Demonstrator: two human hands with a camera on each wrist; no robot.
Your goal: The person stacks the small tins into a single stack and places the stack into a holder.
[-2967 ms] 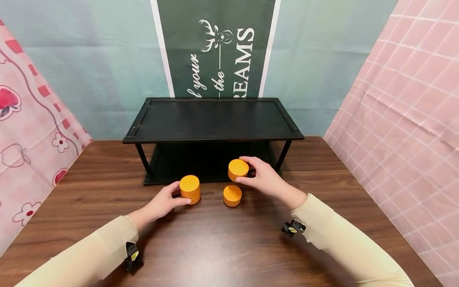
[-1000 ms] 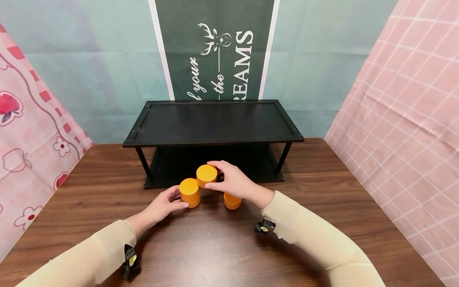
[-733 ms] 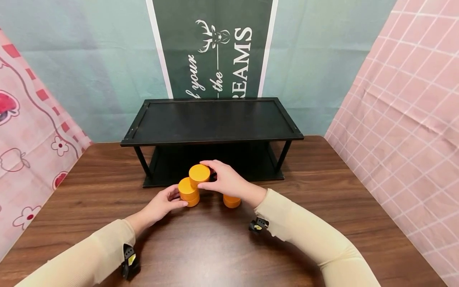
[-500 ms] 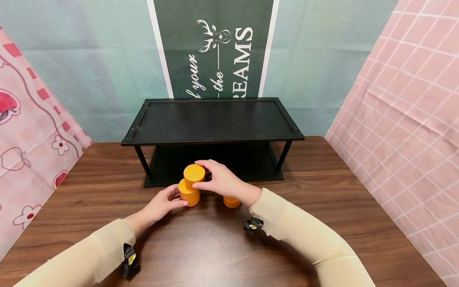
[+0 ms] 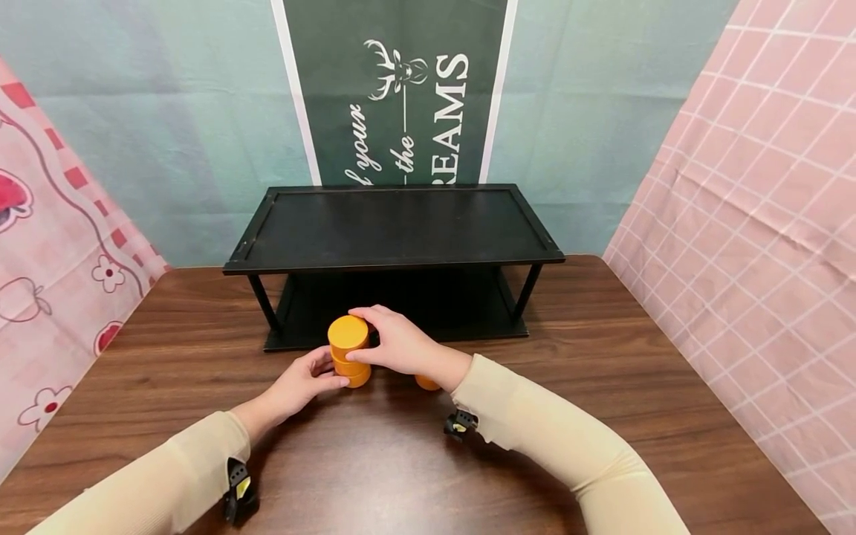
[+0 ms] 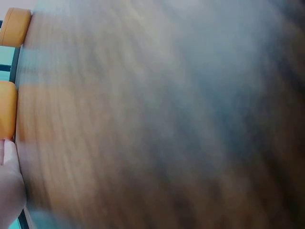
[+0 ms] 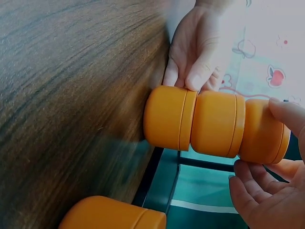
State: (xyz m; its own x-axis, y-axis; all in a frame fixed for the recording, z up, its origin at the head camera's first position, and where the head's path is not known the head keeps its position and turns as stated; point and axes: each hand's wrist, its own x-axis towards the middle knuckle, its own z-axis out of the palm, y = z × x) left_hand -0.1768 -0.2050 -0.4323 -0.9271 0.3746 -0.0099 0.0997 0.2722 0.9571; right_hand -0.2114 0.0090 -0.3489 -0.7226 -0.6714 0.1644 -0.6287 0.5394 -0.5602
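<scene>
Three orange lidded jars form an upright stack in the head view. My left hand [image 5: 302, 380] grips the bottom jar [image 7: 164, 118] from the left, thumb near its lid. Over it sits the middle jar [image 7: 215, 125]. My right hand [image 5: 400, 345] holds the top jar [image 5: 348, 334] between thumb and fingers; in the right wrist view it meets the middle jar, slightly off line. A separate orange jar [image 5: 426, 383] stands on the table to the right, partly hidden behind my right wrist.
A black two-level rack [image 5: 401, 227] stands just behind the jars, its lower shelf [image 5: 428, 305] close to my hands. Below is a brown wooden table [image 5: 374, 461]. Pink cloths [image 5: 756, 223] hang at both sides, and a green cloth covers the back.
My right hand has carried its jar leftward from above the separate jar, then lowered it onto the two-jar stack. My left hand has stayed at the stack.
</scene>
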